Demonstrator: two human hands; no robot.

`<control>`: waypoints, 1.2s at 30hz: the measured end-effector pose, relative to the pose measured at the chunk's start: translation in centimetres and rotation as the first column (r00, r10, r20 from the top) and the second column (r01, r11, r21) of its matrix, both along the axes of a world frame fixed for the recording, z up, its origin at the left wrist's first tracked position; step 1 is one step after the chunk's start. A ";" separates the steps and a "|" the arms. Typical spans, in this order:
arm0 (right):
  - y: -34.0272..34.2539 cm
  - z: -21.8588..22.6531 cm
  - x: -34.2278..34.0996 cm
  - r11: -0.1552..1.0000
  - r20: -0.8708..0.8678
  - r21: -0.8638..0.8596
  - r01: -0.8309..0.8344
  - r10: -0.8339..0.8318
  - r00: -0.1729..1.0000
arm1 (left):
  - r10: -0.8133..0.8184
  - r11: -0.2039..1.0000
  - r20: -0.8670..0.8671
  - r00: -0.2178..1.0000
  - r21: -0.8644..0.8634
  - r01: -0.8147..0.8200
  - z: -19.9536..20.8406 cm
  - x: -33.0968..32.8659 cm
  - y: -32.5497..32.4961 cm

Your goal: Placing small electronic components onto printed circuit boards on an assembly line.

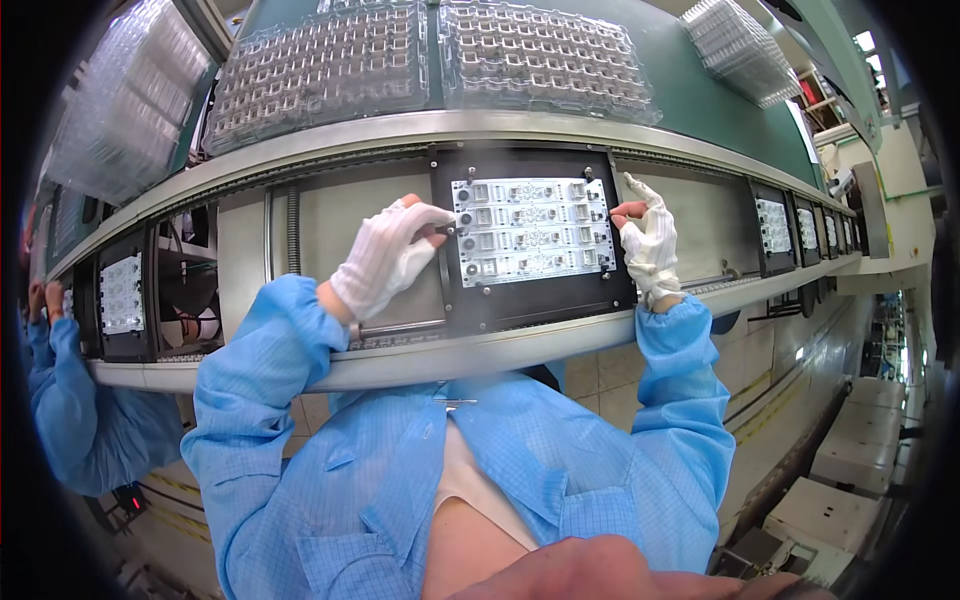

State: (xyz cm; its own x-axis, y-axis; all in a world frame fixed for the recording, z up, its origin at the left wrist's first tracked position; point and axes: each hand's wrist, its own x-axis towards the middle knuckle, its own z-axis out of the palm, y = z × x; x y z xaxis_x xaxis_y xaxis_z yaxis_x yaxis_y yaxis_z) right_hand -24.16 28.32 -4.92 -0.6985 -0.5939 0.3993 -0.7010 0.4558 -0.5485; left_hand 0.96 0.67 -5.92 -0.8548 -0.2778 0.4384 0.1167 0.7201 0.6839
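Note:
A white circuit board panel with rows of small components lies over a black carrier plate in front of me. My left hand, in a white glove with bare fingertips, pinches the panel's left edge. At the opposite edge is my right hand, gloved the same way. Its fingertips meet the panel's right edge, while one finger points upward. Small pins stand around the panel on the carrier.
The conveyor's metal front rail runs before my body. Clear plastic trays rest beyond the far rail, with stacked trays at left and more stacks at right. Other carriers sit along the line. A co-worker's blue sleeve shows at far left.

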 end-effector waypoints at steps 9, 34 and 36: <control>1.6 1.4 -2.3 0.957 0.079 0.142 -0.252 0.243 0.967 | 0.529 0.753 0.247 0.812 -0.578 -0.315 0.5 13.9 -9.9; 1.5 4.8 -11.1 0.955 -0.278 0.259 0.142 -0.067 0.958 | 0.937 0.282 0.331 0.111 -0.530 -0.800 -1.4 30.2 -15.1; -2.8 5.0 -10.9 0.978 -0.269 0.207 0.008 0.049 0.962 | 0.907 0.365 0.354 0.227 -0.395 -0.843 -1.9 29.2 -13.4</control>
State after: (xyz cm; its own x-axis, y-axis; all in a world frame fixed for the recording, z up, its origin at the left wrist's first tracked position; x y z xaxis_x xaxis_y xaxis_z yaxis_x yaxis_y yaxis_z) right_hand -35.04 25.50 0.03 -0.5675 -0.6953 0.4410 -0.8205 0.5220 -0.2330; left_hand 30.13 -12.71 -7.85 -0.1738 -0.9684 0.1789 -0.9141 0.2262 0.3364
